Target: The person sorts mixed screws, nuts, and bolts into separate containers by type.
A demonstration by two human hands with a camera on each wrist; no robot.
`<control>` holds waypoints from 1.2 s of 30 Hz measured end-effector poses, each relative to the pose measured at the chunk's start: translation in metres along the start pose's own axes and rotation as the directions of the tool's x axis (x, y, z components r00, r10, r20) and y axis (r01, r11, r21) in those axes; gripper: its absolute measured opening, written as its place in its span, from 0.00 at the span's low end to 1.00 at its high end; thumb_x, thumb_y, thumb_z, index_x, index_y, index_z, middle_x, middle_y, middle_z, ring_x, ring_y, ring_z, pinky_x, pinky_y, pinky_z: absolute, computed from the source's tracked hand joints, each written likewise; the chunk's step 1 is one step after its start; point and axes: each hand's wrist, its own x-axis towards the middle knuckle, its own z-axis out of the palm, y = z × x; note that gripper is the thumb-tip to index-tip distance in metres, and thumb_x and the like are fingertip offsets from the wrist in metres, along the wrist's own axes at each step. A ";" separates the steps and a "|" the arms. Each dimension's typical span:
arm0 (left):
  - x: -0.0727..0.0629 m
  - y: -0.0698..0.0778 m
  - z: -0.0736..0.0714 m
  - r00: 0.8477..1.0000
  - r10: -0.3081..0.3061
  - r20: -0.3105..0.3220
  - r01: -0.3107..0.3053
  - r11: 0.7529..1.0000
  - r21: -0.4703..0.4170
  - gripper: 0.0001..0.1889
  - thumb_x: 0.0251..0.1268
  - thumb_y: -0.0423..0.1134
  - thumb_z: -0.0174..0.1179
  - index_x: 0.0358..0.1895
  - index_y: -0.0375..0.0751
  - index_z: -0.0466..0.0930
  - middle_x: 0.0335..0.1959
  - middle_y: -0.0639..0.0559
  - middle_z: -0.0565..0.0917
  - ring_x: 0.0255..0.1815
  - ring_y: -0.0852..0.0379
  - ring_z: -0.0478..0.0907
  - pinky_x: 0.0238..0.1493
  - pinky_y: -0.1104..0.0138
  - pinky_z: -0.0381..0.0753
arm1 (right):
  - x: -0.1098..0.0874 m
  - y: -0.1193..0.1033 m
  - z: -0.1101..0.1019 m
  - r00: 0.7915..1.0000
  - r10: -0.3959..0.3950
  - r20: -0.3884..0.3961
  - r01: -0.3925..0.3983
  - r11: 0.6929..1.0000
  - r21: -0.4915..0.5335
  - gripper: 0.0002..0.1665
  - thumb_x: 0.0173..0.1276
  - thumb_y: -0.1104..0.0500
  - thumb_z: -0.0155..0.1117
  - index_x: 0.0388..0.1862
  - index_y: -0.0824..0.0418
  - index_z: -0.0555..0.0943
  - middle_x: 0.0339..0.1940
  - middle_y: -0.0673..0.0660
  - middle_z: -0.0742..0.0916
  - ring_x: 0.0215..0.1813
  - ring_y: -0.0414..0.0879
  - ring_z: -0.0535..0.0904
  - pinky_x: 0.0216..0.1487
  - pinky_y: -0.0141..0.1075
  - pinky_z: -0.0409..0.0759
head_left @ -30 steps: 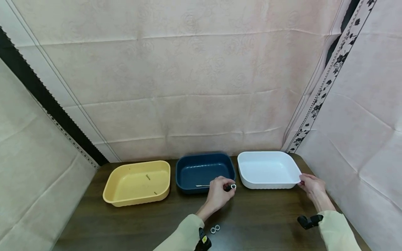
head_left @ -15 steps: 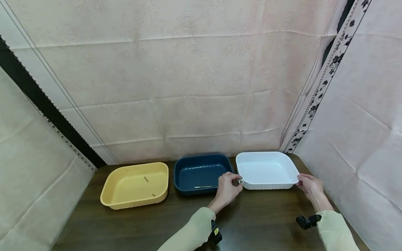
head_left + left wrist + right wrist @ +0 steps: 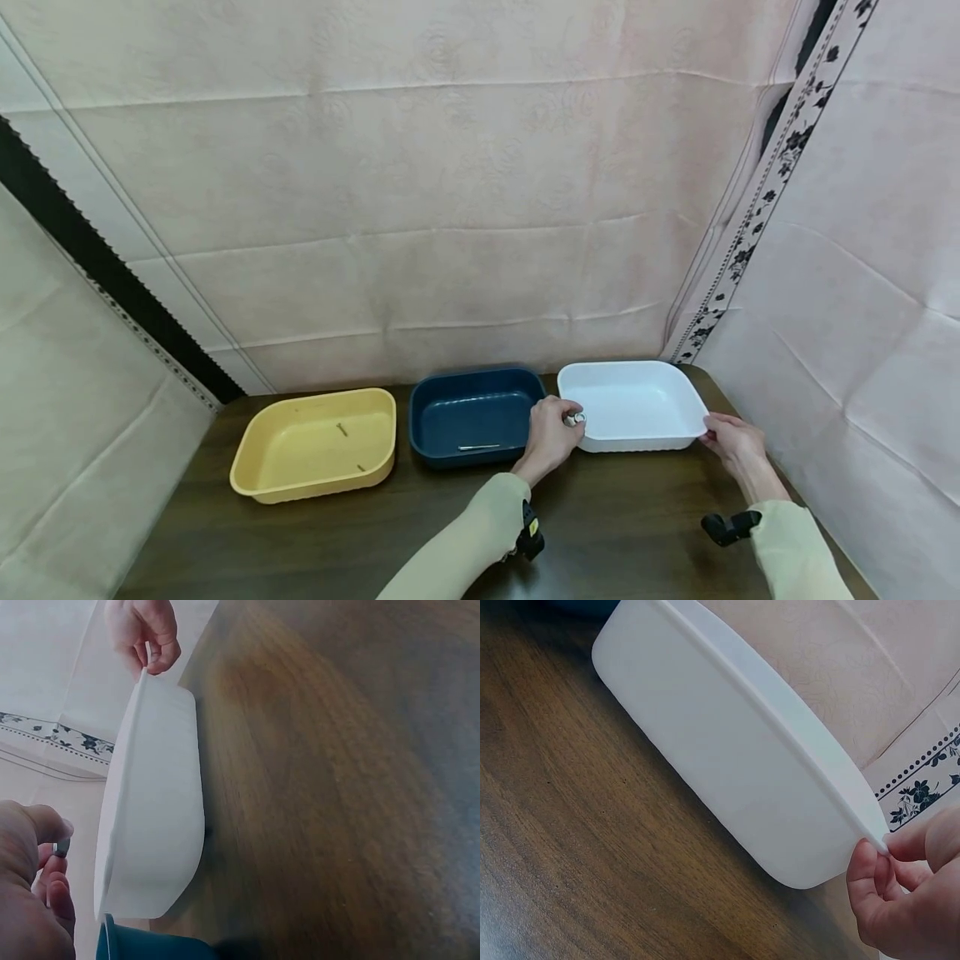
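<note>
My left hand point(image 3: 550, 435) is at the left front corner of the white tray point(image 3: 637, 404). Between its thumb and fingers it pinches a small metal nut point(image 3: 62, 847), pale and ring-like from above point(image 3: 576, 418). The fingers partly cover it, so whether more than one nut is held is unclear. At the opposite front corner, my right hand point(image 3: 737, 446) grips the tray's rim, thumb on one side and fingers on the other, as the right wrist view confirms.
A blue tray point(image 3: 480, 408) with a thin metal rod point(image 3: 478, 447) stands left of the white one. Further left is a yellow tray point(image 3: 300, 442) holding small screws point(image 3: 342, 429). All stand on a dark wooden table point(image 3: 315, 542) before a cloth backdrop point(image 3: 450, 208).
My left hand has moved right, from the blue tray's front to the white tray's corner, carrying the nut. Two nuts seen on the table earlier are out of sight now. The right hand keeps its grip.
</note>
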 end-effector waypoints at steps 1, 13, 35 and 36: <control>0.001 0.000 0.001 1.000 -0.005 -0.001 0.005 1.000 0.007 0.08 0.58 0.32 0.72 0.42 0.36 0.90 0.33 0.53 0.82 0.37 0.59 0.74 0.38 0.72 0.74 | 0.000 0.000 0.001 1.000 0.001 -0.010 -0.001 1.000 0.008 0.19 0.71 0.71 0.57 0.59 0.78 0.74 0.26 0.53 0.80 0.26 0.41 0.77 0.30 0.32 0.84; 0.012 -0.001 0.009 0.999 -0.045 -0.012 0.045 0.998 0.034 0.09 0.61 0.33 0.71 0.44 0.38 0.90 0.35 0.54 0.82 0.37 0.61 0.73 0.40 0.71 0.75 | -0.004 -0.006 0.001 1.000 -0.003 0.016 0.003 1.000 -0.010 0.23 0.74 0.69 0.56 0.64 0.77 0.70 0.28 0.53 0.80 0.27 0.41 0.77 0.31 0.31 0.84; 0.011 -0.001 0.005 0.988 0.011 -0.156 -0.019 0.999 -0.047 0.20 0.57 0.32 0.74 0.54 0.32 0.84 0.45 0.44 0.78 0.41 0.46 0.78 0.36 0.68 0.79 | -0.003 0.001 -0.001 1.000 -0.010 0.023 0.010 1.000 0.019 0.23 0.73 0.70 0.56 0.64 0.78 0.69 0.28 0.53 0.79 0.26 0.40 0.77 0.30 0.30 0.83; 0.010 -0.001 0.002 0.987 0.014 -0.159 -0.023 0.998 -0.058 0.20 0.57 0.31 0.73 0.54 0.32 0.85 0.45 0.44 0.78 0.41 0.45 0.78 0.37 0.68 0.79 | -0.004 0.001 -0.001 1.000 -0.011 0.023 0.011 1.000 0.016 0.23 0.73 0.69 0.56 0.64 0.78 0.69 0.28 0.53 0.79 0.27 0.40 0.77 0.30 0.30 0.83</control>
